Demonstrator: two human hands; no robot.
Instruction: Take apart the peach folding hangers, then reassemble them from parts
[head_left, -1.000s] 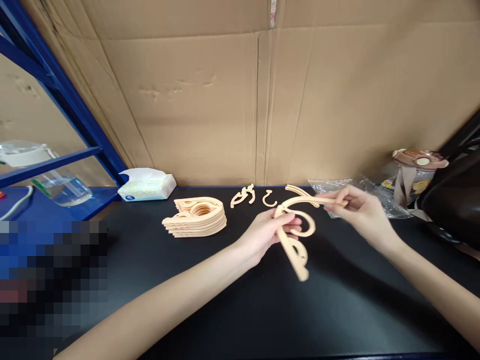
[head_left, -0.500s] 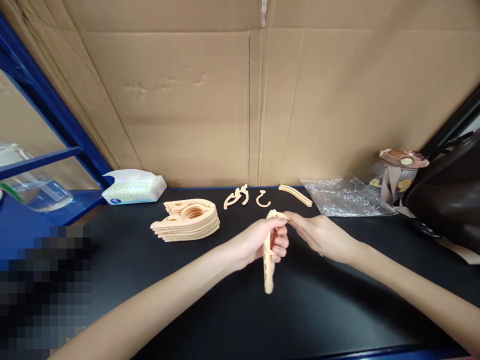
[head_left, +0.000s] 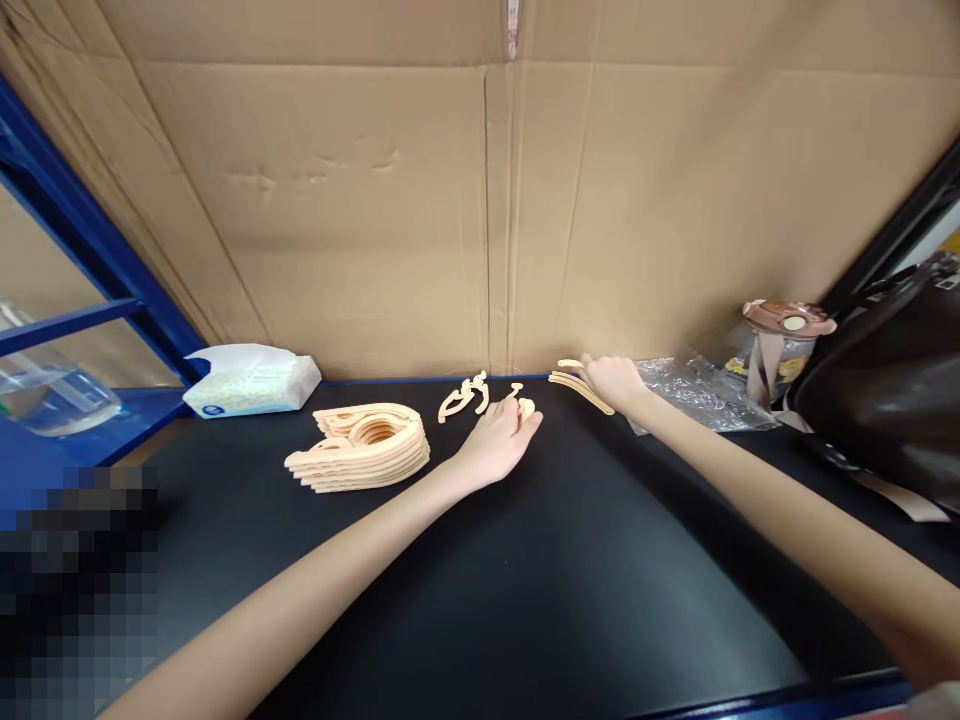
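By L hand (head_left: 495, 445): 1 hanger stack (head_left: 366, 447)

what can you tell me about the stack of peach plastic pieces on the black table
The stack of pale peach, flat curved plastic pieces holds several alike parts with rounded cut-out openings, piled fairly neatly, edges slightly stepped. It lies flat on the black tabletop, left of the middle toward the back, in front of the white tissue pack. Only the table touches it; the left hand is to its right, apart from it.
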